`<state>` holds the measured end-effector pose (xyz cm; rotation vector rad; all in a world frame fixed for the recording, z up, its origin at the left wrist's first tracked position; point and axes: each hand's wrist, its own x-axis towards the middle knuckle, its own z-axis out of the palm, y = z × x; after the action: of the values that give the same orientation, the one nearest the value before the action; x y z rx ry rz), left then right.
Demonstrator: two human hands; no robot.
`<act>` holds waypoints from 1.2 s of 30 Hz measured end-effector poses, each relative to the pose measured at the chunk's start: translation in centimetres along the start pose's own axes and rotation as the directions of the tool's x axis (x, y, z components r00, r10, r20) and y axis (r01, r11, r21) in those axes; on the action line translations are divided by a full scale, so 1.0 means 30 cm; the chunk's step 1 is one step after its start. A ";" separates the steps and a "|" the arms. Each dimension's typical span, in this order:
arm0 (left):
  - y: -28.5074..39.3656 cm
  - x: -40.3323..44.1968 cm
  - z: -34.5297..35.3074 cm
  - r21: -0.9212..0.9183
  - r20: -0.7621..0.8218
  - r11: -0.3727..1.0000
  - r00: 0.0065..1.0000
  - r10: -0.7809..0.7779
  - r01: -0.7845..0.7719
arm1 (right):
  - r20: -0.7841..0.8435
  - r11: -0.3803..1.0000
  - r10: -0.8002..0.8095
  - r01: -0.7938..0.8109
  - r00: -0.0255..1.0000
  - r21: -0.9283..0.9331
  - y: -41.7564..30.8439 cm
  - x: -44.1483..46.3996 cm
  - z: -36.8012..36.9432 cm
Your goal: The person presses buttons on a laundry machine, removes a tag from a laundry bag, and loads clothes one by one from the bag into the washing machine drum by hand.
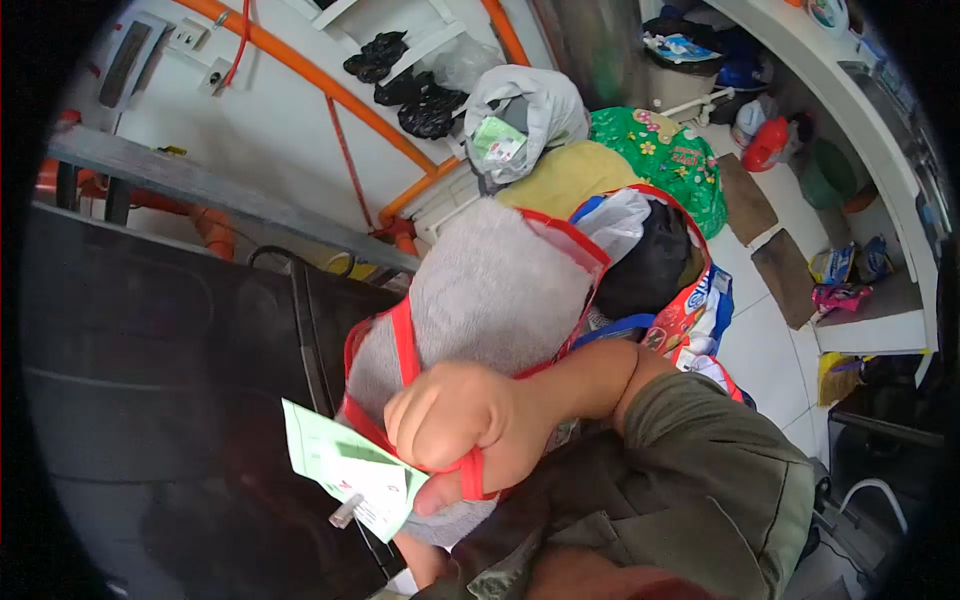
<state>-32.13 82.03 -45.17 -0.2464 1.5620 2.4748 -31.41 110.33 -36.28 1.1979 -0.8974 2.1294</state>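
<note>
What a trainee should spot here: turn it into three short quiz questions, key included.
1. What colour is the strap gripped by the right hand?
2. True or false: flowers are printed on the green bag.
3. Which is closest to that hand? A) orange pipe B) pale green paper C) red bottle

Key: 1. Red. 2. True. 3. B.

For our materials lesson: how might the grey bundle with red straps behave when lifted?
The grey bundle probably gives and sags, since its surface looks soft and plush. It may swing from the red strap that the right hand grips.
</note>
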 end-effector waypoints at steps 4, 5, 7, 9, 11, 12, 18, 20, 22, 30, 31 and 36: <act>-0.011 -0.182 -0.175 -0.019 -0.117 0.997 0.991 -0.071 0.069 | 0.022 0.988 0.156 -0.156 0.988 0.008 0.077 -0.072 0.089; -0.013 -0.226 -0.220 -0.033 -0.132 0.996 0.987 -0.090 0.087 | 0.023 0.987 0.159 -0.160 0.987 0.021 0.092 -0.100 0.117; -0.014 -0.310 -0.308 -0.060 -0.134 0.991 0.983 -0.128 0.121 | -0.013 0.971 0.237 -0.237 0.971 -0.014 0.113 -0.153 0.178; -0.012 -0.385 -0.403 -0.095 -0.094 0.984 0.982 -0.161 0.152 | -0.012 0.967 0.251 -0.251 0.968 -0.043 0.120 -0.195 0.256; 0.007 -0.444 -0.472 -0.106 -0.018 0.978 0.983 -0.181 0.178 | -0.026 0.954 0.271 -0.273 0.962 -0.123 0.103 -0.219 0.346; 0.015 -0.483 -0.522 -0.204 -0.021 0.946 0.965 -0.260 0.251 | -0.029 0.957 0.254 -0.256 0.967 -0.134 0.091 -0.246 0.419; 0.079 -0.737 -0.797 -0.124 0.008 0.962 0.969 -0.245 0.244 | 0.053 0.940 0.192 -0.168 0.980 -0.296 0.018 -0.377 0.892; 0.098 -0.779 -0.845 -0.100 0.014 0.966 0.971 -0.240 0.240 | 0.086 0.925 0.167 -0.125 0.982 -0.358 0.009 -0.402 1.015; 0.119 -0.810 -0.878 -0.071 0.007 0.967 0.969 -0.245 0.245 | 0.046 0.902 0.196 -0.162 0.979 -0.400 0.006 -0.440 1.101; 0.124 -1.009 -0.981 -0.054 -0.129 0.961 0.953 -0.274 0.270 | -0.067 0.841 0.340 -0.336 0.938 -0.423 -0.039 -0.566 1.281; 0.123 -1.029 -0.987 -0.052 -0.157 0.961 0.948 -0.275 0.270 | -0.045 0.823 0.391 -0.371 0.919 -0.429 -0.029 -0.572 1.283; 0.131 -1.119 -1.034 -0.205 -0.145 0.967 0.973 -0.181 0.150 | -0.019 0.790 0.505 -0.470 0.863 -0.394 0.019 -0.608 1.300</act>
<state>0.24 49.56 -46.63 -0.5995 1.2953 2.5256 -2.96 78.04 -37.39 0.9220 -1.7381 2.1300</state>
